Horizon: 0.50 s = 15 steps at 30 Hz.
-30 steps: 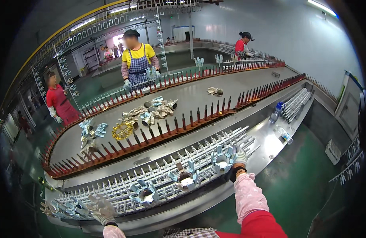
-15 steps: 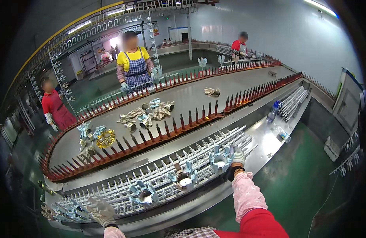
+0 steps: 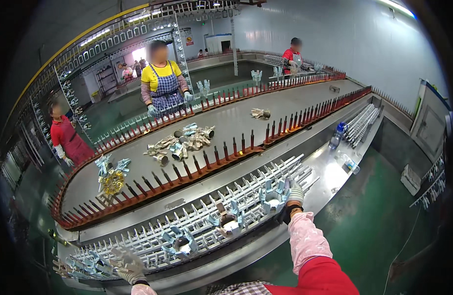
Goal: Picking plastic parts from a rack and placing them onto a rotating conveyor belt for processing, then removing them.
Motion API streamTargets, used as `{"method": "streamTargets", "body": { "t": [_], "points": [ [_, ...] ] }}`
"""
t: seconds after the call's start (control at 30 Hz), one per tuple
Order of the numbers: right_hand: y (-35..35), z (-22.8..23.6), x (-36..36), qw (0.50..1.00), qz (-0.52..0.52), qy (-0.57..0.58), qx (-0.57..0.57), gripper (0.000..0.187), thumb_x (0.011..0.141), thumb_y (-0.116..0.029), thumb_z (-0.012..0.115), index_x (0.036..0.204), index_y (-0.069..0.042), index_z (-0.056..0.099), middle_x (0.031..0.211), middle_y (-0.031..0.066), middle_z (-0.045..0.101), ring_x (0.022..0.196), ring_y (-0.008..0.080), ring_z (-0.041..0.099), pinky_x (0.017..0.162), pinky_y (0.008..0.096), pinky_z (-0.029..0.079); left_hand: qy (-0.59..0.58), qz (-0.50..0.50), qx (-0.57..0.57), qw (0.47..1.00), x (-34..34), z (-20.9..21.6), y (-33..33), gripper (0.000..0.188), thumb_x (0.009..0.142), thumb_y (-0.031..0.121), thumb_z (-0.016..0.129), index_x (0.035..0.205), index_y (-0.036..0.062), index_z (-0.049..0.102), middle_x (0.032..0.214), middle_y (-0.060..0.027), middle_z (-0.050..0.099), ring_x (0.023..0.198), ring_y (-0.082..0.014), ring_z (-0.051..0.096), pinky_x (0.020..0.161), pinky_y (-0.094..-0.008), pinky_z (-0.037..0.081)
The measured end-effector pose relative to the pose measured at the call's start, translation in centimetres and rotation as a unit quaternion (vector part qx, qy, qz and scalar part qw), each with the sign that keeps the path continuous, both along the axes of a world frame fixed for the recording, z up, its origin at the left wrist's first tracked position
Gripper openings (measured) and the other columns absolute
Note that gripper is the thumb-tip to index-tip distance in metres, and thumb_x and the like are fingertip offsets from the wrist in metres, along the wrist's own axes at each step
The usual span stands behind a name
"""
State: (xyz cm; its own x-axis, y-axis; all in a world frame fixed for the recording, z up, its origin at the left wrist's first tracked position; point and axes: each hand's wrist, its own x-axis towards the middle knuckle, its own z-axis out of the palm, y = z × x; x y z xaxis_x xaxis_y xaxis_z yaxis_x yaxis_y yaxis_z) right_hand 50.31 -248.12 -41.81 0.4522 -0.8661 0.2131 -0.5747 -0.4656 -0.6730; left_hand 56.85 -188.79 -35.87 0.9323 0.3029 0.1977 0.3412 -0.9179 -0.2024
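Observation:
Before me lie metal racks [image 3: 212, 211] with rows of upright pins. Several pronged ring-shaped metal parts stand along them; one has a brown prong [image 3: 227, 221], another is pale blue [image 3: 180, 242]. My right hand [image 3: 295, 194], in a striped glove, is closed at the prongs of the rightmost pale blue pronged part [image 3: 272, 197]. My left hand [image 3: 130, 271], also gloved, is at the left end of the racks, beside another pale blue pronged part [image 3: 98, 265]. Its fingers are smeared by motion, so their grip does not show.
Beyond the racks runs a conveyor loop with dark red upright pins [image 3: 207, 160] around a metal table [image 3: 295, 105]. A heap of pronged parts [image 3: 184, 142] and a yellow ring-shaped part [image 3: 112, 183] lie there. A blue-capped bottle [image 3: 337, 136] stands right. Co-workers [image 3: 162, 88] stand across.
The conveyor pins have shifted, and the yellow ring-shaped part has moved left and tilted up. The co-worker in yellow has shifted slightly. My right hand stays put; my left has barely moved.

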Motion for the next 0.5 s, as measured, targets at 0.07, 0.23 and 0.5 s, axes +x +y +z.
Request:
{"method": "streamTargets", "body": {
  "t": [0.07,0.23,0.5],
  "points": [
    [0.0,0.2,0.2,1.000,0.003,-0.006,-0.005,0.035,0.089,-0.038,0.040,0.101,-0.010,0.058,0.097,0.0221,0.058,0.093,0.0405,0.053,0.079,0.0462,0.043,0.044,-0.004,-0.029,0.999,0.4,0.8,-0.4,0.051,0.088,0.027,0.029,0.137,0.0129,0.022,0.142,-0.0156,0.020,0.120,-0.0578,0.017,0.099,-0.0627,0.019],
    [-0.9,-1.1,-0.2,0.997,0.038,0.005,-0.068,0.034,0.088,-0.032,0.041,0.107,-0.009,0.057,0.104,0.0202,0.057,0.097,0.0372,0.053,0.084,0.0435,0.041,0.024,-0.005,-0.085,0.996,-0.7,0.3,0.8,0.051,0.088,0.026,0.032,0.136,0.0102,0.024,0.142,-0.0135,0.022,0.124,-0.0468,0.024,0.100,-0.0571,0.023],
    [-0.9,-2.9,0.3,0.999,0.025,0.039,-0.025,0.038,0.087,-0.038,0.042,0.106,-0.008,0.057,0.101,0.0232,0.057,0.095,0.0400,0.052,0.083,0.0457,0.041,-0.367,-0.129,-0.784,0.485,-0.6,-2.9,1.7,0.024,0.085,0.024,0.043,0.104,0.0098,0.049,0.091,0.0001,0.053,0.081,-0.0115,0.053,0.071,-0.0279,0.045]
  ]
}}
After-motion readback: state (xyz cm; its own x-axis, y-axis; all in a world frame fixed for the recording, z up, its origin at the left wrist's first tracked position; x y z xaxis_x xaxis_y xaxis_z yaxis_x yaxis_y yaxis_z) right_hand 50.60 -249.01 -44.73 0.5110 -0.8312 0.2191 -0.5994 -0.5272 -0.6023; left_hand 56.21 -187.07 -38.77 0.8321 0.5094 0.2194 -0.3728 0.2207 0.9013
